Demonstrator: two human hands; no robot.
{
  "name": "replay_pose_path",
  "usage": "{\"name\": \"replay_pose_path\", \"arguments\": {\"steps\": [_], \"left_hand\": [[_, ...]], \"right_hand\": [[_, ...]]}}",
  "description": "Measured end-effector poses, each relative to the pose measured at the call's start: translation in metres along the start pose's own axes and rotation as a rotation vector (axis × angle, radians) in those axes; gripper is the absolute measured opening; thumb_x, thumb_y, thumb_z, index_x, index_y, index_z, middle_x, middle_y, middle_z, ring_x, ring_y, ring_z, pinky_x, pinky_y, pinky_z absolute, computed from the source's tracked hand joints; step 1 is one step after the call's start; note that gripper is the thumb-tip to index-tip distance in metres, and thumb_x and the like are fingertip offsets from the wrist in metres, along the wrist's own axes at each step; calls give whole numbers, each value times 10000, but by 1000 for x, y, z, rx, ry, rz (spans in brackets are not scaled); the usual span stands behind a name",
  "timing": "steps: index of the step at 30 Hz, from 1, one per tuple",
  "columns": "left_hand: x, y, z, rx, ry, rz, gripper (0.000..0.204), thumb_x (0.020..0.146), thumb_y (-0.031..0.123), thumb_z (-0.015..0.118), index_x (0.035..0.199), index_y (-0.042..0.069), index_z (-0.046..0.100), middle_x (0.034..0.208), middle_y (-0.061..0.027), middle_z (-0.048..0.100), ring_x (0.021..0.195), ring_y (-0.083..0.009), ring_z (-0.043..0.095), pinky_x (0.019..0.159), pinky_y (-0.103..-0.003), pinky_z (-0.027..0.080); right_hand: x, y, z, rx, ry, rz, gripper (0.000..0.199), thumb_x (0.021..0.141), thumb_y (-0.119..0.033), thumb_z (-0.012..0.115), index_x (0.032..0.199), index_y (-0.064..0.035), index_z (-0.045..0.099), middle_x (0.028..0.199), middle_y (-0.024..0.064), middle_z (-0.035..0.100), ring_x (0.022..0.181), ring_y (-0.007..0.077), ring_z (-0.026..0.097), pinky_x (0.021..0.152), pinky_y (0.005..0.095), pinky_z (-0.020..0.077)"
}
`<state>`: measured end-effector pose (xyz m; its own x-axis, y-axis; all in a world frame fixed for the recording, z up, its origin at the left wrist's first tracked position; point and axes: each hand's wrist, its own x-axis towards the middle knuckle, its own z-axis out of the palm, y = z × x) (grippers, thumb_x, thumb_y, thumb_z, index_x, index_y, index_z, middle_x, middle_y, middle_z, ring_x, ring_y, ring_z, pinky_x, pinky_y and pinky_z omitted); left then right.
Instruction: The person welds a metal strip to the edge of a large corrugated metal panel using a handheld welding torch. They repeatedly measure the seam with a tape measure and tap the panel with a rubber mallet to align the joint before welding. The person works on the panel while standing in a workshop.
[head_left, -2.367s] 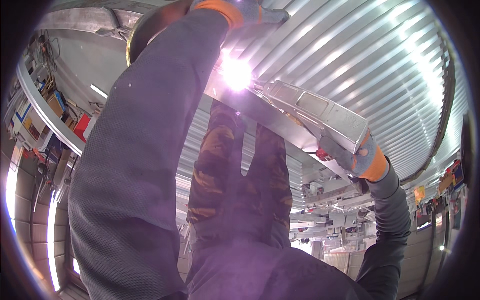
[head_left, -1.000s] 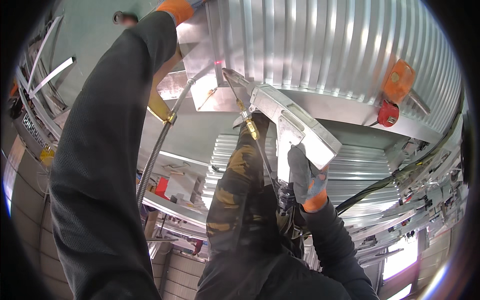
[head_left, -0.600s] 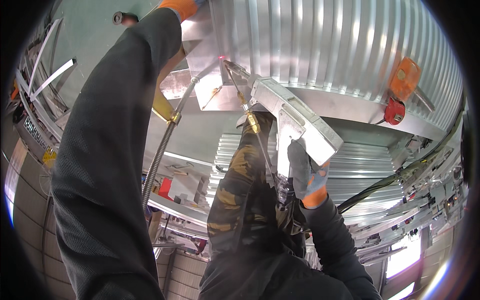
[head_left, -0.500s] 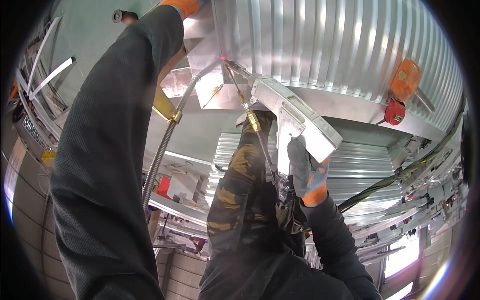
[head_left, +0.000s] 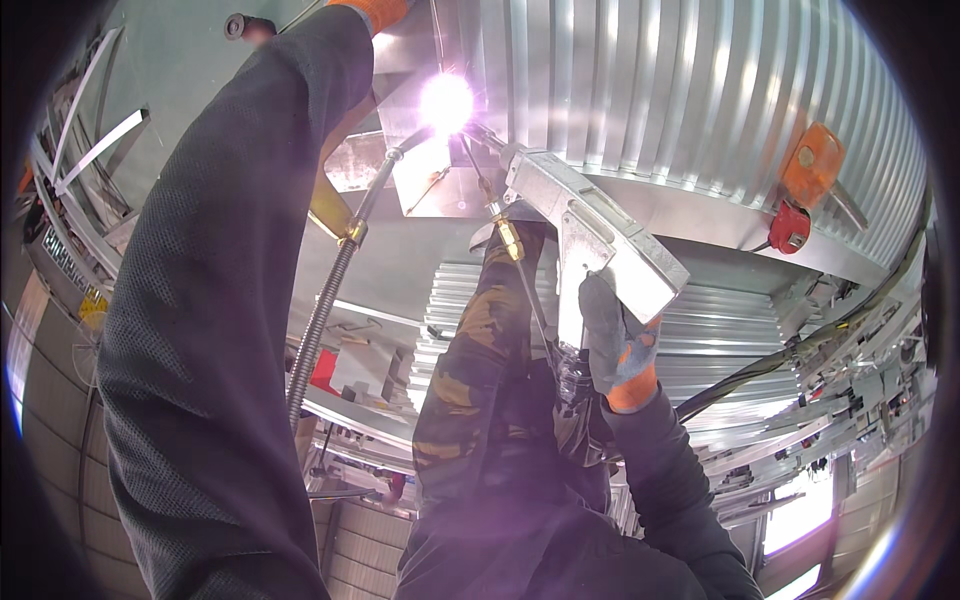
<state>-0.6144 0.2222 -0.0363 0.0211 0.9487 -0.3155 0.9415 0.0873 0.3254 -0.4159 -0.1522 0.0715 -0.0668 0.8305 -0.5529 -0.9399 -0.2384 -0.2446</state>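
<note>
My right hand (head_left: 615, 340), in a grey and orange glove, is closed around the grip of a silver handheld welding gun (head_left: 600, 225). The gun's nozzle meets a white-purple glare (head_left: 446, 103) at the edge of a ribbed metal panel (head_left: 640, 90) and a flat metal plate (head_left: 435, 190). Along the gun runs a thin feed tube with a brass fitting (head_left: 509, 240). My left hand (head_left: 375, 12) shows only its orange glove cuff at the top edge; its fingers are out of view. Beside my left forearm stands a screw clamp (head_left: 328, 300), its tip near the plate.
On the panel's right lie an orange block-shaped tool with a metal handle (head_left: 812, 165) and a red tape measure (head_left: 790, 225). A black cable (head_left: 740, 380) passes right of my right forearm. Metal strips (head_left: 105, 150) lie at far left, near a dark cylinder (head_left: 248, 27).
A bright glare has lit up at the nozzle tip, where a small red dot showed before. A thin line now runs down to it from above. Both arms have barely moved.
</note>
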Motion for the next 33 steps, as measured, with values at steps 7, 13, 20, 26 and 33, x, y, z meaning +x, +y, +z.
{"name": "replay_pose_path", "arguments": {"steps": [7,13,20,26,33], "left_hand": [[2,4,5,-9,-12,12,1296,700,591,805,1579,-3,60,1564,-351,257,1434,-461,354,1169,-433,350],[1,1,5,-16,-7,5,1261,709,608,785,1570,-2,94,1556,-341,278,1427,-454,367,1160,-436,359],[1,2,3,-9,-12,7,1224,720,627,763,1560,-1,133,1548,-330,302,1418,-446,381,1150,-439,369],[1,-1,4,-14,-10,2,1193,729,644,743,1552,0,167,1540,-320,322,1411,-440,394,1141,-442,378],[2,0,4,-5,-29,4,1160,740,664,721,1542,1,206,1532,-308,347,1402,-432,408,1131,-445,388]], "right_hand": [[0,4,3,127,30,-10,592,935,-297,640,1412,18,487,1358,170,593,1284,287,580,1153,401,431],[1,-1,8,188,25,24,548,961,-273,592,1419,9,487,1370,162,591,1291,285,577,1148,388,437],[0,-8,12,-101,6,-5,506,1029,-279,526,1430,23,466,1371,163,581,1281,258,581,1112,383,471],[-3,-8,15,-79,82,-21,551,1012,-309,599,1419,37,464,1349,147,590,1230,233,609,1078,374,490],[0,-27,21,-284,176,133,520,1030,-325,596,1346,76,494,1264,133,613,1184,205,619,1030,329,496]]}}
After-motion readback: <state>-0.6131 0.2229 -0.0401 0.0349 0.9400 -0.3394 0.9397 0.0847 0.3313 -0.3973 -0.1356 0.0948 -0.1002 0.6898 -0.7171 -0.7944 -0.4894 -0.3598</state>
